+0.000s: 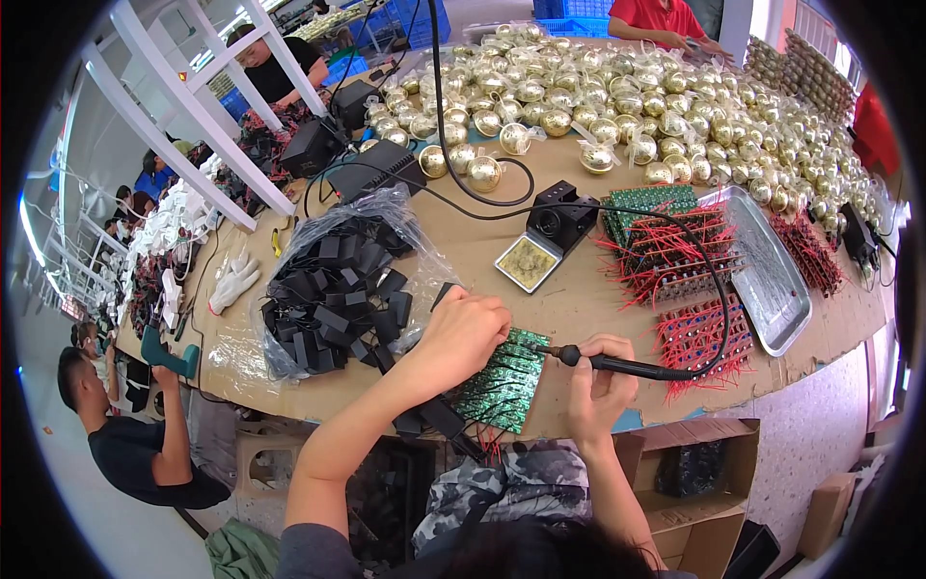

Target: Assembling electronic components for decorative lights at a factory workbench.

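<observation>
A green circuit board panel lies at the table's front edge, with several black wires across it and some red ones at its near end. My right hand is wrapped round a soldering iron, its tip over the panel's right side. My left hand is closed above the panel's far left corner. One end of a small black box sticks out from behind its knuckles; the fingertips' exact grip is hidden. More black boxes with leads lie below my left wrist, against the panel.
A plastic bag of black boxes stands left. Beyond the panel is a soldering stand with a cleaning tray. To the right are red-wired boards and a metal tray. Gold balls pile up behind. The iron's cable loops overhead. People work nearby.
</observation>
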The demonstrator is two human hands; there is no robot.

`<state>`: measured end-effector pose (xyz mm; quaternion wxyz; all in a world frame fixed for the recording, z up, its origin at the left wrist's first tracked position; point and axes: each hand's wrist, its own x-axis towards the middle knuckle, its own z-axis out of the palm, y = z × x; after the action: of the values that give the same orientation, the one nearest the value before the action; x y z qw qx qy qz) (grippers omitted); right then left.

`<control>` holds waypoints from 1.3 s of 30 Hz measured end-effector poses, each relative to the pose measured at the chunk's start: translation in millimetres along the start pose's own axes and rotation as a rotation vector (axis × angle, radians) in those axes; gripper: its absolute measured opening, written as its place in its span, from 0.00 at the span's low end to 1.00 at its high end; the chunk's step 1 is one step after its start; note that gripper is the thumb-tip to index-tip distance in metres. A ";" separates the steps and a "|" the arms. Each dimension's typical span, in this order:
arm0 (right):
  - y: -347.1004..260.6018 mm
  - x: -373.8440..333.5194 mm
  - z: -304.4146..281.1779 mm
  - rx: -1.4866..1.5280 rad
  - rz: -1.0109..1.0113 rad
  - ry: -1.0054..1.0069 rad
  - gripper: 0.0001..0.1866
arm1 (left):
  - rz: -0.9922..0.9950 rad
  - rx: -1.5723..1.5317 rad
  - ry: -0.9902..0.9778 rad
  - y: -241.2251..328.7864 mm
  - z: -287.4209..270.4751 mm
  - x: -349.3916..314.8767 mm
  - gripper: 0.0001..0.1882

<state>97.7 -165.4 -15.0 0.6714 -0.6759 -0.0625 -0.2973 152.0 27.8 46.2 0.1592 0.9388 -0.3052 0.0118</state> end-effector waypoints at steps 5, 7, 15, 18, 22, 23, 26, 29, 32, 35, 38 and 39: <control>4.2 -0.4 -0.5 -0.027 -0.064 -0.008 0.09 | 0.001 0.002 0.002 -0.1 0.4 0.2 0.02; 2.4 -1.2 -0.1 0.016 -0.018 -0.010 0.09 | 0.002 0.000 0.002 0.6 -1.0 0.5 0.02; 0.9 -3.6 -12.2 0.050 -0.044 0.059 0.08 | 0.020 0.007 -0.004 0.2 -1.7 1.2 0.03; -0.8 -1.8 -16.6 0.053 -0.040 0.073 0.07 | 0.001 0.001 -0.015 0.0 -2.4 0.0 0.03; 3.6 0.9 -27.2 0.050 -0.058 0.066 0.09 | 0.002 0.000 -0.020 0.3 -2.4 1.3 0.03; 4.9 0.4 -28.9 0.050 -0.058 0.066 0.09 | 0.004 -0.001 -0.022 0.4 -2.3 1.7 0.03; 6.9 -2.0 -31.0 0.080 -0.026 0.082 0.09 | 0.005 -0.017 -0.024 0.0 -3.3 2.1 0.03; 5.9 -2.5 -29.7 0.082 -0.033 0.081 0.09 | 0.008 -0.042 -0.015 -2.3 -3.7 1.5 0.02; 4.2 -1.1 -28.1 0.057 -0.053 0.072 0.07 | 0.033 -0.144 -0.002 -9.1 -4.9 2.7 0.04; 5.4 -1.7 -29.3 0.069 -0.042 0.105 0.08 | -0.106 -0.386 0.082 -6.0 -22.2 9.6 0.07; 5.7 -1.5 -28.8 0.077 -0.030 0.126 0.08 | -0.144 -0.322 0.272 -23.4 -29.4 15.2 0.08; 6.6 -2.1 -28.7 0.079 -0.030 0.126 0.08 | -0.198 -0.295 0.254 -27.0 -34.1 12.9 0.07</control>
<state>90.1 -192.5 -23.9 0.6955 -0.6279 -0.0420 -0.3468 180.6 51.5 72.2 0.3325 0.9217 -0.1873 0.0697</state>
